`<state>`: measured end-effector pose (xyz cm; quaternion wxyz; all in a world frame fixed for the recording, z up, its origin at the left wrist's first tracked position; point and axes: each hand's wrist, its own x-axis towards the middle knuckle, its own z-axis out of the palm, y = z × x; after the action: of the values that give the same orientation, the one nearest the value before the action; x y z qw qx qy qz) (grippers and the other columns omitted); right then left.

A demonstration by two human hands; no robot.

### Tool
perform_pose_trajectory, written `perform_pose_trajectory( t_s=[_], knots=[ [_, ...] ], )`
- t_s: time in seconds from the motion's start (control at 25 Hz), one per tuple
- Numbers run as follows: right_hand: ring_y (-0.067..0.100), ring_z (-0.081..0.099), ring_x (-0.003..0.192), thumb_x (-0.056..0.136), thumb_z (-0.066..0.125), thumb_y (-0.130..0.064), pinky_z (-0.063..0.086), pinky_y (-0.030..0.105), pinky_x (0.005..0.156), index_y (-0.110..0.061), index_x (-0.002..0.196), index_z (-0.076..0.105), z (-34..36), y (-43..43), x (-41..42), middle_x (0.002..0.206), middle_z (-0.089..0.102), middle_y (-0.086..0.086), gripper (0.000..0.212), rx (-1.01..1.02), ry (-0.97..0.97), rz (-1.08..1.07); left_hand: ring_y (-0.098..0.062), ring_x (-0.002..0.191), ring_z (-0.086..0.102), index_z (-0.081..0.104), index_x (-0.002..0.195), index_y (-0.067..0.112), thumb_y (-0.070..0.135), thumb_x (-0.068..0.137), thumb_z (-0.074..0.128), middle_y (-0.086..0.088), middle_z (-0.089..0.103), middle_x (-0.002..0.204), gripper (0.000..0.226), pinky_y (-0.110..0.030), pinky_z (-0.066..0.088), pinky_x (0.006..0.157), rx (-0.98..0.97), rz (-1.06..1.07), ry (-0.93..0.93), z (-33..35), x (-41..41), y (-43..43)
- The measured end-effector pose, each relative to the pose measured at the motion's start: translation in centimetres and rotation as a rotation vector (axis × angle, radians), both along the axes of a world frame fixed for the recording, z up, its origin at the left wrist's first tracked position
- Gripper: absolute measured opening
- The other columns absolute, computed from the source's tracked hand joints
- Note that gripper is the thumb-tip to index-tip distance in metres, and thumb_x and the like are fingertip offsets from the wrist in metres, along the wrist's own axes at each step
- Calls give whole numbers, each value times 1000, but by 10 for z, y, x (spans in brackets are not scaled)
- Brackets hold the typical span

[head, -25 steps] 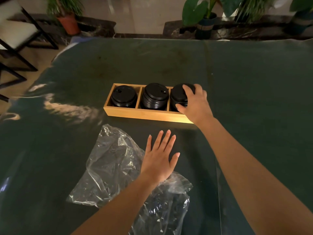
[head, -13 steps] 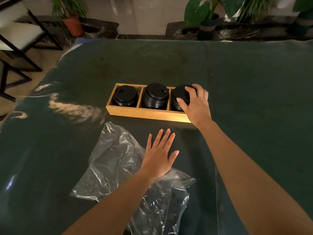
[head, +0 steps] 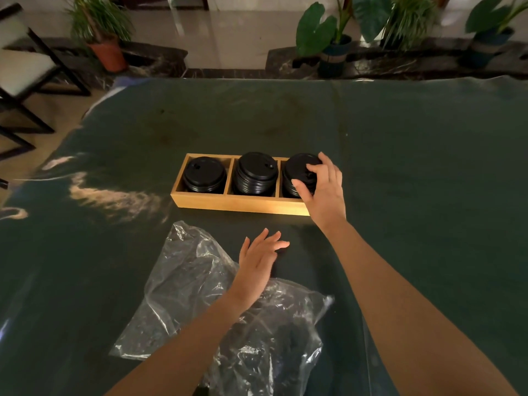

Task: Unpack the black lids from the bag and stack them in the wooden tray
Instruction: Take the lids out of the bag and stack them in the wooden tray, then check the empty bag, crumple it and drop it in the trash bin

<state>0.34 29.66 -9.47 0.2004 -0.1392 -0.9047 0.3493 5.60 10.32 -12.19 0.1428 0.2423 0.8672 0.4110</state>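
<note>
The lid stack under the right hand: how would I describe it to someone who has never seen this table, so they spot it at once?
On the dark green table sits a wooden tray with three compartments in a row, each holding black lids. The lid stack fills the right-end compartment. Unlike the other two stacks, the right hand rests on it, thumb at its front and fingers over its top.

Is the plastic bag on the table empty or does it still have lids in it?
Cannot tell. The clear plastic bag lies flattened and crumpled, but its near end looks dark beneath the left hand, perhaps only the table showing through.
</note>
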Motion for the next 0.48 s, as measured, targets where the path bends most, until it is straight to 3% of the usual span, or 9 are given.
perform_pose_trajectory(
  t_s=[0.12, 0.2, 0.32, 0.4, 0.48],
  knots=[
    [26, 29, 136, 83, 64, -35, 28, 47, 111, -13, 117, 53, 0, 2, 0, 148, 36, 6, 42, -8, 37, -11, 4, 133, 21, 60, 114, 28, 11, 89, 22, 19, 50, 127, 48, -23, -1, 111, 241, 61, -296, 7, -3, -11],
    [25, 32, 133, 80, 67, -36, 25, 44, 109, -14, 112, 56, 1, 4, 0, 146, 38, 4, 40, 11, 73, -30, 17, 113, 40, 61, 104, 33, 17, 76, 27, 16, 65, 107, 47, -30, 7, 115, 309, 10, -447, 16, -10, -14],
    [18, 35, 126, 79, 66, -41, 26, 40, 108, -17, 102, 63, 10, 9, -5, 138, 42, 0, 33, -35, 88, -76, 6, 104, 55, 63, 105, 44, 39, 77, 43, 19, 71, 100, 36, -35, 32, 104, 186, -258, -530, 35, -25, -27],
    [11, 34, 118, 82, 63, -41, 30, 39, 108, -20, 99, 65, 19, 15, -7, 131, 44, -3, 28, -149, 55, -73, 6, 109, 55, 55, 114, 52, 60, 79, 49, 23, 66, 112, 36, -27, 36, 97, -30, -521, -553, 51, -33, -35],
    [8, 33, 116, 86, 60, -36, 30, 32, 105, -20, 104, 63, 30, 19, -3, 131, 44, -2, 24, -235, 43, -46, 8, 108, 56, 50, 118, 54, 60, 78, 58, 24, 64, 115, 41, -21, 39, 94, -197, -682, -516, 61, -38, -36]
  ],
)
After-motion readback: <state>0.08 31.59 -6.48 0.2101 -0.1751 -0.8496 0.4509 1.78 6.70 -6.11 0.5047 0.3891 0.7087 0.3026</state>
